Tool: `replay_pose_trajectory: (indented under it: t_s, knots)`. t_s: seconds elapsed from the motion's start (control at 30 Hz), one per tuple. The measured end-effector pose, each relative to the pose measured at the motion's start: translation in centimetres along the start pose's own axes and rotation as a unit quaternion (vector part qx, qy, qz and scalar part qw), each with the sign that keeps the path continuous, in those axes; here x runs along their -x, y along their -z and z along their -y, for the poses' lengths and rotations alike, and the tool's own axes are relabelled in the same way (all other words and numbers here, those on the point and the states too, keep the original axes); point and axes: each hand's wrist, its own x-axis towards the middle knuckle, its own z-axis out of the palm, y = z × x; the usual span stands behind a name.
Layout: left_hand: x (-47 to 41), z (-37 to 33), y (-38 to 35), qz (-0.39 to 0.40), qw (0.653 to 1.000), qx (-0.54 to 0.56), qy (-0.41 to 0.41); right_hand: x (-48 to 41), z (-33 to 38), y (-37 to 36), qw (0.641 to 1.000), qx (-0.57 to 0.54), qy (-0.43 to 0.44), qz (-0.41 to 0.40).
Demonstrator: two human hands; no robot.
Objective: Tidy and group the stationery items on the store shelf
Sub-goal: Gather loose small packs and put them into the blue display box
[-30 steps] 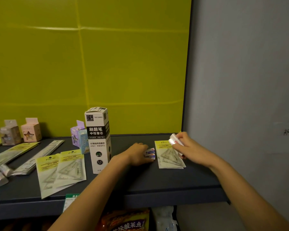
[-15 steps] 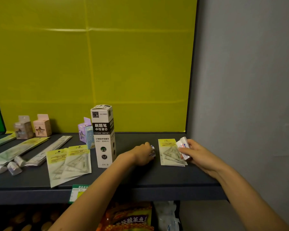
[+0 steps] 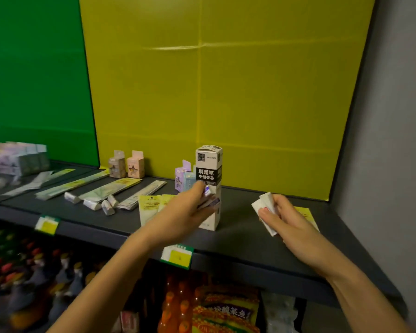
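Note:
My left hand (image 3: 190, 209) is lifted in front of the tall white refill box (image 3: 209, 164) and grips two small wrapped erasers (image 3: 210, 197). My right hand (image 3: 282, 218) hovers over the shelf (image 3: 238, 239) and holds white erasers (image 3: 263, 204). A yellow-topped set-square pack (image 3: 304, 213) lies partly hidden behind my right hand. Two more set-square packs (image 3: 149, 205) lie left of the refill box, partly covered by my left wrist.
Several loose erasers (image 3: 91, 204) and long ruler packs (image 3: 101, 186) lie on the left part of the shelf. Small star boxes (image 3: 127, 165) and purple boxes (image 3: 183, 179) stand at the back. A grey wall (image 3: 399, 140) bounds the right. Price tags (image 3: 177, 255) hang on the front edge.
Both hands have lifted off the shelf with their erasers and moved left; my left hand now is in front of the refill box. The view has swung left, showing more shelf.

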Motion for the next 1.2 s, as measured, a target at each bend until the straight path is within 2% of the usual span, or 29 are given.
replay_pose_trajectory:
  t_s: [0.1, 0.2, 0.37, 0.77, 0.93, 1.2]
  knots:
    - [3.5, 3.5, 4.1, -0.064, 0.995, -0.037, 0.062, -1.6, 1.7, -4.0, 0.997, 0.004, 0.055, 0.058]
    - [7.3, 7.2, 8.0, -0.113, 0.982, -0.025, 0.149, -3.5, 3.2, -8.7, 0.989, 0.012, 0.095, 0.112]
    - [14.9, 14.2, 14.3, -0.145, 0.958, 0.001, 0.245, -6.3, 5.2, -18.0, 0.976, 0.017, 0.122, 0.181]
    - [31.1, 28.5, 28.6, -0.168, 0.931, -0.059, 0.319, -13.1, 13.2, -43.3, 0.961, -0.031, 0.099, 0.257]
    - [34.9, 32.8, 34.0, -0.186, 0.913, -0.076, 0.354, -16.0, 16.9, -52.1, 0.954, -0.025, 0.107, 0.278]
    - [37.8, 42.1, 41.4, -0.257, 0.881, -0.095, 0.385, -21.8, 21.2, -64.8, 0.945, 0.035, 0.143, 0.292]
